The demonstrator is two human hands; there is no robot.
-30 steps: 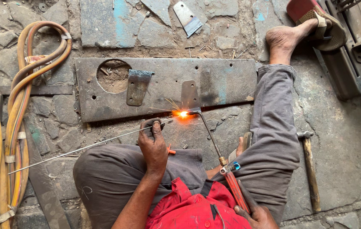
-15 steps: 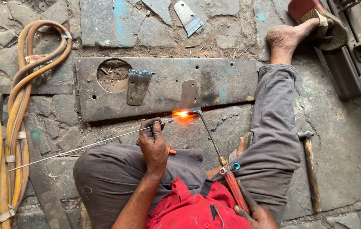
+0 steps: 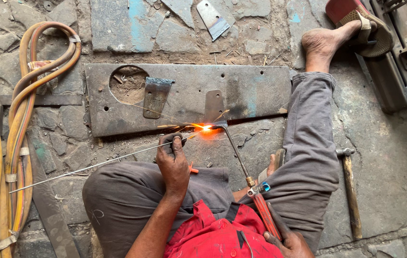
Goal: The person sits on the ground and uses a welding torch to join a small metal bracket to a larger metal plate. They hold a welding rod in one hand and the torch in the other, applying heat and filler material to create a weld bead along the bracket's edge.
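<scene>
Filler rod (image 3: 93,166), thin and long, is pinched in the closed grip of the left hand (image 3: 173,162), the fingers curled tight around it near its front end. From the hand the rod runs far out to the left over the stone floor (image 3: 390,157), and its short front part points to the bright orange flame (image 3: 207,128). The right hand (image 3: 289,243) is at the bottom edge of the view, closed around the red handle of the gas torch (image 3: 256,196); the thin bent tube of the torch goes up and left and ends at the same flame. Sparks fly to the left from this point.

The flame sits at the lower edge of a long grey steel plate (image 3: 256,91), which lies flat on the floor. The plate has a big round hole (image 3: 128,83) on the left side, and two small metal tabs (image 3: 155,98) lie on it, one just above the flame.

The person squats over the work in grey trousers and a red shirt, with one bare foot (image 3: 325,43) beside the right end of the plate. A hammer (image 3: 349,186) lies on the floor at the right, well apart from the plate. Orange and yellow hoses (image 3: 17,143) loop at the left. The floor is of rough cracked stones with some blue paint marks
</scene>
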